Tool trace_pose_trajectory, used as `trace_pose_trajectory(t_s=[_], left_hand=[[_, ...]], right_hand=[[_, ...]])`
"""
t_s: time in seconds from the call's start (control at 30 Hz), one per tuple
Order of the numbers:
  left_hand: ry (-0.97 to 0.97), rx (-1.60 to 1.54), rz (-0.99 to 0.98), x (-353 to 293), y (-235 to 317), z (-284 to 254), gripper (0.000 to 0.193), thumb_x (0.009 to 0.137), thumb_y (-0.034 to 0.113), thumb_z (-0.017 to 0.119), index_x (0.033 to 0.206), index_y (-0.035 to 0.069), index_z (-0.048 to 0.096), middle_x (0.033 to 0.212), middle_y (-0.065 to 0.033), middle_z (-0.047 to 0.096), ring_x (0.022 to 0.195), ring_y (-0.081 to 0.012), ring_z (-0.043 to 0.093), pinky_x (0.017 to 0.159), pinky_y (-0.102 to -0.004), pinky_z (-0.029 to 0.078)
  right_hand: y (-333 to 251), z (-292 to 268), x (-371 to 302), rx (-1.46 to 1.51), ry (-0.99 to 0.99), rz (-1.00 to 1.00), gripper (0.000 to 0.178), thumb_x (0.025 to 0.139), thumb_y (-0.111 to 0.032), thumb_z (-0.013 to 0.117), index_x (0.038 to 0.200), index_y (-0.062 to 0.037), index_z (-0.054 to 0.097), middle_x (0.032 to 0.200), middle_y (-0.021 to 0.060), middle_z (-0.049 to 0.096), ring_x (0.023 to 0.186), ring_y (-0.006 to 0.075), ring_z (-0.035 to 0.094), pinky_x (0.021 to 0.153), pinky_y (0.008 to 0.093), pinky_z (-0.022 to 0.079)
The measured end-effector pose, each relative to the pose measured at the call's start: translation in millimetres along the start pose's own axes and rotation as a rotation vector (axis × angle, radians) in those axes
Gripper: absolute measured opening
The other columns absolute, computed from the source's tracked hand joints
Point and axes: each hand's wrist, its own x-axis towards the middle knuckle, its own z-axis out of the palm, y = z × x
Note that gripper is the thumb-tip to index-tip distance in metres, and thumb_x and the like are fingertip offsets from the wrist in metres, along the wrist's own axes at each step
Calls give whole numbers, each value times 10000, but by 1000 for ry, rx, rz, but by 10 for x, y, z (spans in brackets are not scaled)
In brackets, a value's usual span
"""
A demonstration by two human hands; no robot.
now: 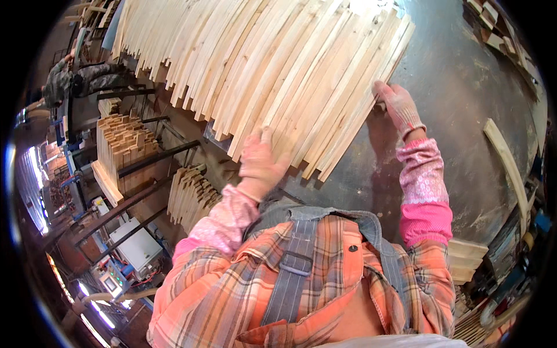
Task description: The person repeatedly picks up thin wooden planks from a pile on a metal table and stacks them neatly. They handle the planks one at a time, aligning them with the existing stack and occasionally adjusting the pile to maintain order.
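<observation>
A wide row of pale wooden strips (pixel 278 81) lies side by side on a dark metal table (pixel 458 116), their near ends uneven. My left hand (pixel 261 162), a little blurred, rests on the near ends of strips toward the middle of the row, fingers stretched over the wood. At the row's right edge, my right hand (pixel 400 107) has its fingers bent around the side of the outermost strip (pixel 365 110). The right hand wears a light knit glove. Pink sleeve covers are on both forearms.
Stacked wood pieces (pixel 125 145) stand on a rack with dark bars (pixel 159 159) at left; another wood stack (pixel 191 194) is nearer me. A person (pixel 87 81) is at far left. A light control box (pixel 136 246) sits lower left. A long curved board (pixel 510 168) is at right.
</observation>
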Motion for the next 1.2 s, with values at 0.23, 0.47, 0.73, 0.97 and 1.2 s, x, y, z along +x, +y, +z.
trace_pose_trajectory(t_s=[0.23, 0.47, 0.73, 0.97, 1.2], left_hand=[[129, -361, -517, -152, -1009, 244, 649, 894, 346, 753, 1430, 34, 563, 1362, -260, 614, 1254, -399, 607, 1074, -438, 472], [-570, -484, -238, -122, -183, -135, 421, 900, 386, 749, 1217, 110, 746, 1205, -160, 741, 1199, -289, 680, 1057, -388, 502], [280, -714, 207, 1578, 471, 829, 561, 968, 324, 648, 1404, -22, 578, 1378, -247, 615, 1195, -388, 632, 1040, -456, 501], [-296, -2020, -182, 1313, 425, 693, 468, 996, 135, 576, 1435, -21, 526, 1381, -149, 622, 1248, -244, 620, 1059, -379, 499], [-116, -1858, 484, 1476, 904, -584, 408, 1012, 169, 621, 1378, -4, 564, 1354, -120, 625, 1224, -236, 615, 1093, -385, 473]], right_hand=[[141, 202, -121, 84, -65, 72, 636, 966, -533, 631, 1199, 57, 681, 1051, 150, 739, 952, 250, 672, 881, 370, 522], [-163, -521, -190, -135, -126, 215, 621, 958, -533, 600, 1199, 30, 700, 1096, 169, 747, 1023, 284, 703, 939, 389, 512], [-422, -517, -66, -139, 180, 343, 731, 909, -616, 619, 1212, 43, 705, 1178, 283, 713, 1157, 402, 679, 1003, 446, 493], [-234, -288, -545, 152, 167, 279, 623, 848, -483, 764, 1201, 28, 713, 1151, 205, 735, 1104, 295, 688, 970, 402, 509], [-622, -1054, -703, -66, 809, -621, 591, 895, -472, 771, 1173, 42, 685, 974, 146, 755, 862, 210, 724, 732, 338, 554]])
